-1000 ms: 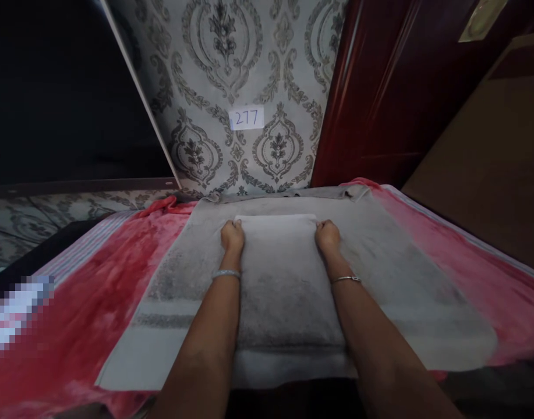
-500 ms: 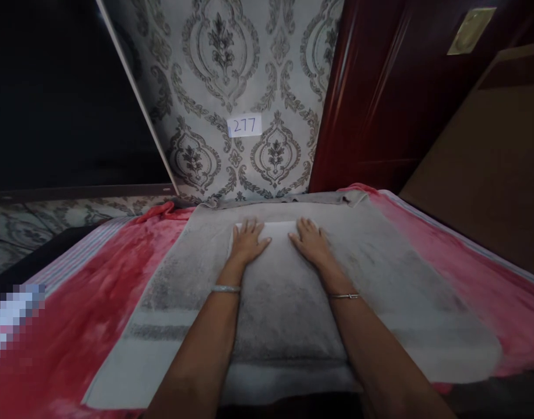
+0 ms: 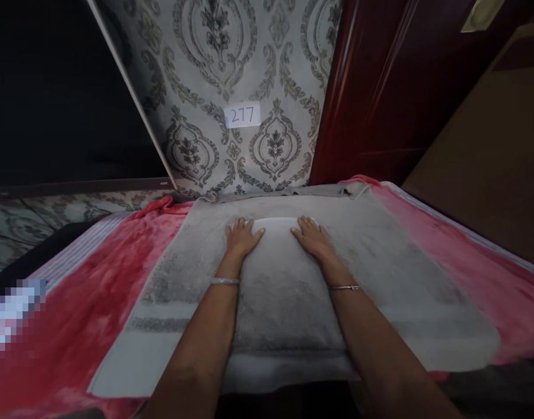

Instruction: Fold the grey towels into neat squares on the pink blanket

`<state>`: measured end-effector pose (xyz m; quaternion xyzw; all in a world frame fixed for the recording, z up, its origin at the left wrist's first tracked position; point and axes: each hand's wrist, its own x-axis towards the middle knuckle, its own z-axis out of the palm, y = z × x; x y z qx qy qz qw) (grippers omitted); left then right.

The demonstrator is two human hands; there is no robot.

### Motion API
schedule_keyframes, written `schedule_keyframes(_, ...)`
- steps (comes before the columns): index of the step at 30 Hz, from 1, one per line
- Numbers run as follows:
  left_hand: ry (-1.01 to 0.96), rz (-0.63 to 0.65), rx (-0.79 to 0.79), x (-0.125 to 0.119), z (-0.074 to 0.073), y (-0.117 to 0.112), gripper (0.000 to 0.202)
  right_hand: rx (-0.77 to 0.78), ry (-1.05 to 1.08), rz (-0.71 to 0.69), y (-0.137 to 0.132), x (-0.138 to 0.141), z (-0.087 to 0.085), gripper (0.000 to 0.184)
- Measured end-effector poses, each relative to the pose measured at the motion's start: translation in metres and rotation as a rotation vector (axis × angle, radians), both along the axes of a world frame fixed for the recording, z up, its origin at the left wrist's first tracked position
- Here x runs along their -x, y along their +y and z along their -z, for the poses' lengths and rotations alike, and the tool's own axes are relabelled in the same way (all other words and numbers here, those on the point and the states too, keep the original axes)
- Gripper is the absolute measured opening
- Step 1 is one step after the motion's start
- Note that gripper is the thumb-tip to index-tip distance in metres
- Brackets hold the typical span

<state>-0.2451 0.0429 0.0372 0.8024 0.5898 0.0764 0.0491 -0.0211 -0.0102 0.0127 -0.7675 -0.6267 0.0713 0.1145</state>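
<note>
Towel work, seen from my headset feed: both palms lie flat on a folded gray towel that sits on top of a larger gray towel spread across a red blanket. My left hand rests with fingers spread, pressing near the far left corner of the folded piece; my right hand mirrors it near the far right corner. Neither hand grips anything: the fingers are open and laid down on the cloth, thumbs pointing inward toward each other with a bare strip of towel between them.

I read the folded towel as lying straight ahead of me, its long axis running away from my body toward the patterned wall. Its near edge is just beside my elbows, and its far edge, a pale band, shows right beyond my fingertips. The two hands sit at about the same depth, so neither is clearer nearer to that far edge; each simply owns its own side.

Each wrist wears a thin bracelet, left and right. On the wall a small paper label reads 277, and a dark red door stands to the right.
</note>
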Motion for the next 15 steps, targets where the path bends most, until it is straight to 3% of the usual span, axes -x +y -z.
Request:
schedule_keyframes(10, -0.064, -0.035, 0.055, 0.0028, 0.0049, 0.0073, 0.070, -0.042, 0.024, -0.005, 0.0032, -0.0024, 0.0094, 0.063)
schedule_keyframes(15, -0.063, -0.034, 0.048, 0.0023, 0.0018, 0.0046, 0.066, -0.054, 0.029, -0.005, -0.0022, 0.0023, 0.0038, 0.064)
